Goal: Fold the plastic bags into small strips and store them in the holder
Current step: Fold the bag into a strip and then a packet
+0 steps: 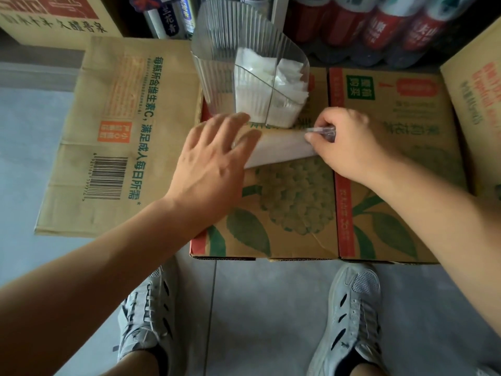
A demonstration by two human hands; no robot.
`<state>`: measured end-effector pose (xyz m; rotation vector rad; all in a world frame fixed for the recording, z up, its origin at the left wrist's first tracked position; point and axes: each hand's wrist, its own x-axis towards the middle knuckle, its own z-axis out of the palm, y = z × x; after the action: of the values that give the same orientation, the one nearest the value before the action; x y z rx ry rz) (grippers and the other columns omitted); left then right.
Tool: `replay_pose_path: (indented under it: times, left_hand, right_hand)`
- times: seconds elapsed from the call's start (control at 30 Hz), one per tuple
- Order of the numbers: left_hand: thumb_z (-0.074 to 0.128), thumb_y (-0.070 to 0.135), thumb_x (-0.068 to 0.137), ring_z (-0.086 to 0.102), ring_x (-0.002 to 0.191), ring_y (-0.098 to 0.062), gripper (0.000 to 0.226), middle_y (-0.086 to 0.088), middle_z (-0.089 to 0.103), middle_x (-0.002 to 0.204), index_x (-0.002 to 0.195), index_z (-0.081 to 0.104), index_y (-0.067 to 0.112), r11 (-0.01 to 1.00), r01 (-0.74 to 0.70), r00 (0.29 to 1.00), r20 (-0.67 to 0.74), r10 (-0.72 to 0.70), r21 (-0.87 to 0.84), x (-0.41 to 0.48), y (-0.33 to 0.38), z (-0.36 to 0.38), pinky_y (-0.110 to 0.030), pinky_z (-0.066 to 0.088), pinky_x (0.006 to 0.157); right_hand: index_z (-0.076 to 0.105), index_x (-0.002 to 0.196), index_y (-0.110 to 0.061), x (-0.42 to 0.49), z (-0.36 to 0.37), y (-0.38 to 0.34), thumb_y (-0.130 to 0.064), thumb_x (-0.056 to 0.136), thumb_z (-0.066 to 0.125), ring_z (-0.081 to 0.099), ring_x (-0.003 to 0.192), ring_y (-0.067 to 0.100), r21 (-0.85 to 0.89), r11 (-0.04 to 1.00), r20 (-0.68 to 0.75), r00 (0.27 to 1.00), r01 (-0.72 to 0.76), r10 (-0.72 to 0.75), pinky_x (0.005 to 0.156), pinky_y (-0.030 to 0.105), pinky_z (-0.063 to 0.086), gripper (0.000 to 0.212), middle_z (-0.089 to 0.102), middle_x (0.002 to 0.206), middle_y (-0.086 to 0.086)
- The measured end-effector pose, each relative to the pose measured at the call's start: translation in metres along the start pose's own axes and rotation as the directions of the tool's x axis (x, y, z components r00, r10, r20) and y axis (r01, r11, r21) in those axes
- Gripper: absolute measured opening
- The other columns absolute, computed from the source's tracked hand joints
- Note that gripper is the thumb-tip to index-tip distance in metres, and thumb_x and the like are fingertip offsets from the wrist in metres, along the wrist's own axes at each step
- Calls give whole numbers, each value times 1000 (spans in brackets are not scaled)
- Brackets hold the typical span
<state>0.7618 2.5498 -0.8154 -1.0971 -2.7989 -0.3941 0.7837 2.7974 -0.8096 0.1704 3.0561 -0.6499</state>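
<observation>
Plastic bag: folded strip on carton.
Left hand: flat, spread on it.
Right hand: pinches its end.
Advice: crease firmly.

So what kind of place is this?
Probably a storeroom or home storage corner: printed cardboard cartons serve as the work surface, wrapped packs of bottles stand behind, and the floor is grey tile.
</observation>
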Motion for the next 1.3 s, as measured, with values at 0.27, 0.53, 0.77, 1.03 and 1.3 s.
replay_pose_path:
  times: [0.27,0.53,0.77,1.03,1.3]
  left_hand:
    - [32,28,106,18,156,-27,59,-14,25,166,159,27,3,993,-111,976,191,100,46,-13,0,15,-53,13,126]
    - [20,60,105,7,158,-29,80,-16,10,169,161,19,3,974,-154,958,267,105,169,-25,1,16,-57,14,124]
    - [16,61,104,2,158,-28,81,-16,5,170,162,12,4,966,-174,953,280,116,192,-27,2,14,-56,13,125]
    - [16,61,104,5,158,-29,81,-16,8,169,161,15,3,970,-170,946,303,111,175,-26,1,13,-57,13,124]
    - [20,63,103,9,158,-25,80,-10,14,170,162,20,8,990,-118,946,310,91,72,-23,0,9,-55,15,125]
  right_hand:
    - [64,89,-24,0,-2,-3,-38,95,62,56,71,24,-67,998,-10,1000,0,-1,60,29,31,16,60,76,-2]
    - [64,111,-13,-16,-11,-12,-28,92,66,54,107,35,-298,953,-244,970,-63,-12,93,49,43,25,64,109,12]
    - [27,159,-6,-58,32,-37,-39,104,27,8,158,26,-191,902,236,910,387,-341,127,47,11,64,18,169,10]
    - [-10,160,-19,-51,15,12,-57,102,-3,-16,156,16,-361,929,197,980,81,-9,127,46,-7,70,-14,169,-1]
    - [38,156,-14,-49,16,15,-55,101,20,22,155,22,-248,969,-27,1000,6,-13,123,53,14,71,30,166,2]
